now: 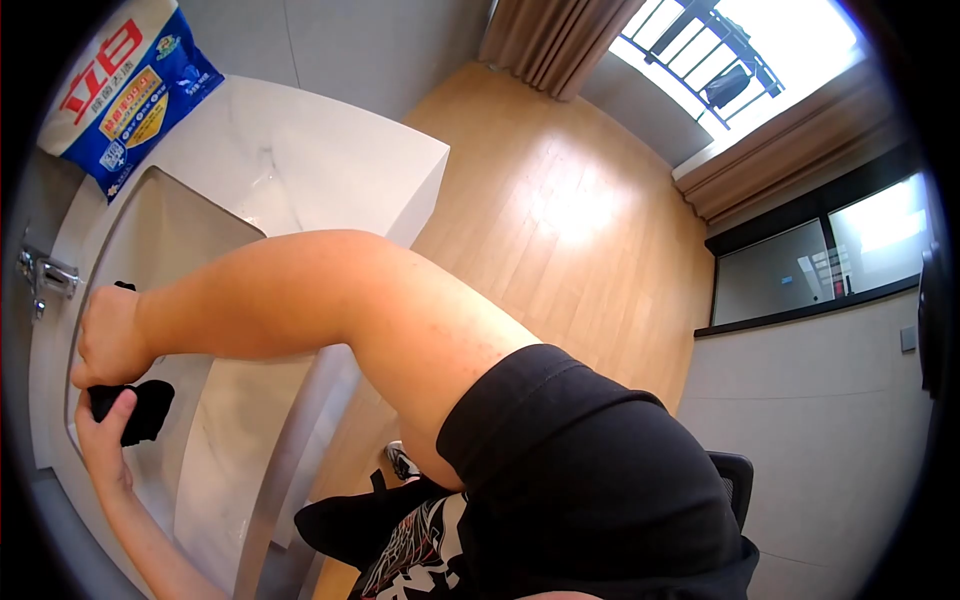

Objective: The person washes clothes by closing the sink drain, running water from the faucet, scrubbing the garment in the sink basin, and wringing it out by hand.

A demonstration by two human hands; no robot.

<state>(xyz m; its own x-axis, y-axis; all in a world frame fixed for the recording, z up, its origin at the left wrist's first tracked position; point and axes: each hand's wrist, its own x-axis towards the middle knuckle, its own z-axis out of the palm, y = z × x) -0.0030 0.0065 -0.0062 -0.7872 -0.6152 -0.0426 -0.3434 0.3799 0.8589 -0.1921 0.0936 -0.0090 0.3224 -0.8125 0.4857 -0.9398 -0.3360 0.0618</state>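
Observation:
A piece of dark black cloth [150, 408] hangs bunched over the sink basin [205, 215]; its kind cannot be told. My left hand [105, 425] comes up from the lower left, thumb and fingers closed on the cloth. Just above it, my right hand [110, 335] is bent at the wrist and closed, with black fabric showing at both its edges. The fingers of the right hand are mostly turned away. My right arm, in a short black sleeve, reaches across the view.
On the white counter [320, 150] stands a blue and white detergent bag [130, 95]. A chrome faucet [55, 275] juts from the wall side near my right hand. Behind lie a wooden floor [530, 200], brown curtains [550, 40] and a chair back [735, 480].

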